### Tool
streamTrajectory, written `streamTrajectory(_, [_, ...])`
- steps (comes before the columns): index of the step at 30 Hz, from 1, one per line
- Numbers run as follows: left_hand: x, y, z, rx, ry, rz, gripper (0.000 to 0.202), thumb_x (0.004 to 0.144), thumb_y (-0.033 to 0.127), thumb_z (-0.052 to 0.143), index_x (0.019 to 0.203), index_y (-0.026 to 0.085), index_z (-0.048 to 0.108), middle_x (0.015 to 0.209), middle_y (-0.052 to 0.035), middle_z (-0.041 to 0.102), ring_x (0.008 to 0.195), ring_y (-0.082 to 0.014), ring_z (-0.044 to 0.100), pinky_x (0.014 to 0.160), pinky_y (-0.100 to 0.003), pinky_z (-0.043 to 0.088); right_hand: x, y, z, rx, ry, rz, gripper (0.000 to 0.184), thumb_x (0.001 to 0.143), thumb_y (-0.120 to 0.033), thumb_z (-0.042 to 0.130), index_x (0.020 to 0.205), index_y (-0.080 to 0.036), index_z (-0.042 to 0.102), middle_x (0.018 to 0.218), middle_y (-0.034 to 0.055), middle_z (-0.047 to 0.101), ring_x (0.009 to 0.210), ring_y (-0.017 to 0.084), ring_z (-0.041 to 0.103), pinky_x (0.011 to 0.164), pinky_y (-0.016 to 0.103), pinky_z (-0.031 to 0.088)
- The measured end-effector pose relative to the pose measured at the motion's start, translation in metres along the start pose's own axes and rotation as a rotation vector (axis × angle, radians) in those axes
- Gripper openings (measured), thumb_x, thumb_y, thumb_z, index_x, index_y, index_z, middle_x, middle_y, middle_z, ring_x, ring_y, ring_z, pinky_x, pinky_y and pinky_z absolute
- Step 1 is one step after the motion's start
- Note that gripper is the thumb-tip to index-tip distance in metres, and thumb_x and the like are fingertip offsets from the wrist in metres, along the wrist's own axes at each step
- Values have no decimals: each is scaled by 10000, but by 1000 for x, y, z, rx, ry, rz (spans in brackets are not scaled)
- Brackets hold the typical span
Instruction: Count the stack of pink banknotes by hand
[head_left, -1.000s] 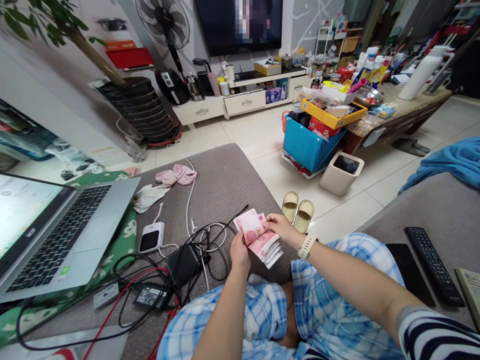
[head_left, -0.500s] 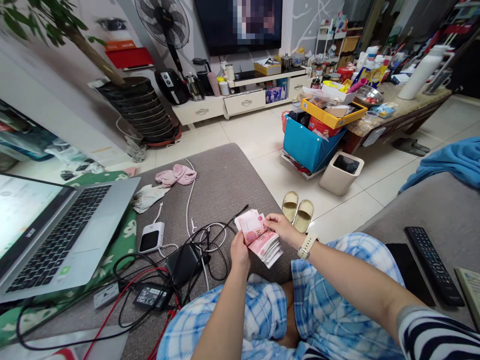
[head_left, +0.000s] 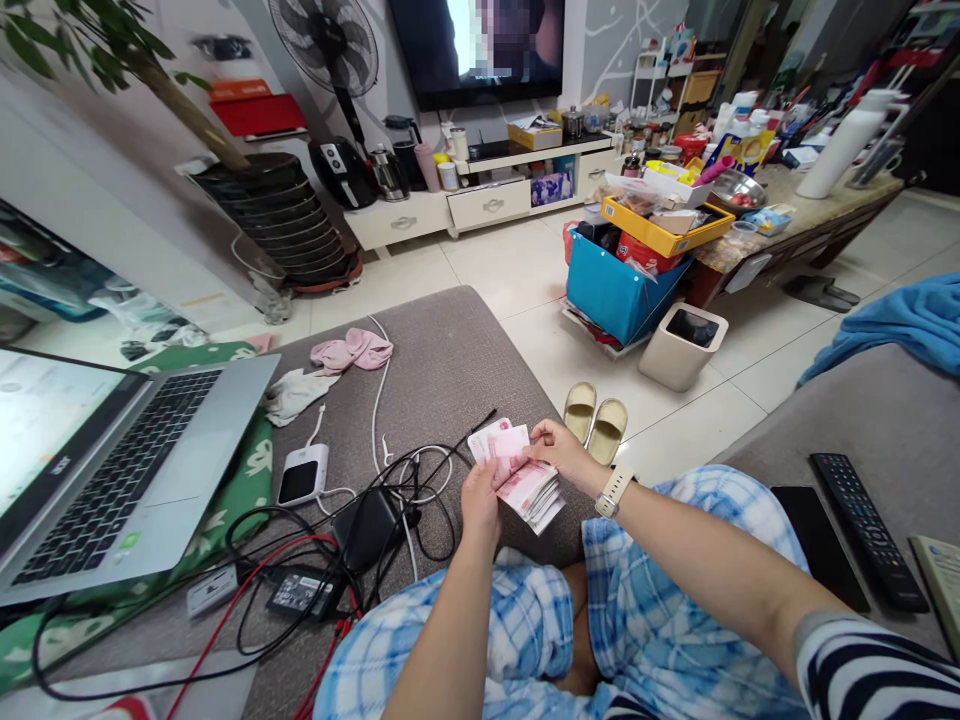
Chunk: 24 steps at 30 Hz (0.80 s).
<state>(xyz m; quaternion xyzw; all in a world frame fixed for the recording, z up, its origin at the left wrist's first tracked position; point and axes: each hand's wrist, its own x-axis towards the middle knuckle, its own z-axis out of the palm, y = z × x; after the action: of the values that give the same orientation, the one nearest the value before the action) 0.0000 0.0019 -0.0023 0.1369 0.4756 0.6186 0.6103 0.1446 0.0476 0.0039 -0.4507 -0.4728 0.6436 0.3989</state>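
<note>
A thick folded wad of pink banknotes (head_left: 531, 492) is held above the grey sofa seat, in front of my knees. My left hand (head_left: 480, 500) is closed around its left side, with the thumb lying on top. Several notes fan out at the upper left, and the folded ends stick out at the lower right. My right hand (head_left: 564, 455), a pale-banded watch on its wrist, has thumb and finger pinched at the right edge of the upper banknote (head_left: 511, 450). The fingertips partly cover that edge.
Tangled black cables (head_left: 375, 520), a power adapter (head_left: 304, 592) and a white device with a dark screen (head_left: 303, 475) lie left of my hands, beside an open laptop (head_left: 150, 470). A remote (head_left: 866, 530) and a black phone (head_left: 819, 545) lie at right. Slippers (head_left: 606, 430) stand on the floor ahead.
The upper banknote has shifted toward the left over the fanned notes, and a different part of its print shows. My right fingers have moved slightly at its edge; the left hand stays in place.
</note>
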Motion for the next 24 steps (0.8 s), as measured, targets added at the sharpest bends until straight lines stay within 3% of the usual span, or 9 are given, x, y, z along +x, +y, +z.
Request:
streamTrajectory(4, [1,-2,-2,4,-17,1,285,698,249,730,948,130,663,834,-96,742,688,-206,707,704,-337,552,-1,-2,0,-35,24,-20,339,643,-335,760,859,-207,532,621,-73,525,557,113,469,546,235,347])
streamTrajectory(11, [1,-2,-4,12,-39,-13,355,691,282,748,995,119,662,845,-115,742,719,-227,715,724,-363,556,-2,-7,2,-109,8,-54,231,682,-360,678,645,-182,535,636,-37,526,620,121,447,579,245,343])
streamTrajectory(18, [4,-1,-1,-6,114,40,210,755,264,649,881,104,698,840,-107,744,715,-217,713,761,-369,556,-4,-10,4,-88,-10,-39,245,704,-383,650,653,-183,518,623,-42,508,588,111,427,566,241,326])
streamTrajectory(24, [8,-3,-1,-21,159,50,197,791,260,596,860,119,716,858,-104,748,742,-221,717,825,-389,545,-4,-10,4,-79,-8,-34,248,708,-387,647,654,-180,522,603,-51,483,561,103,392,560,243,305])
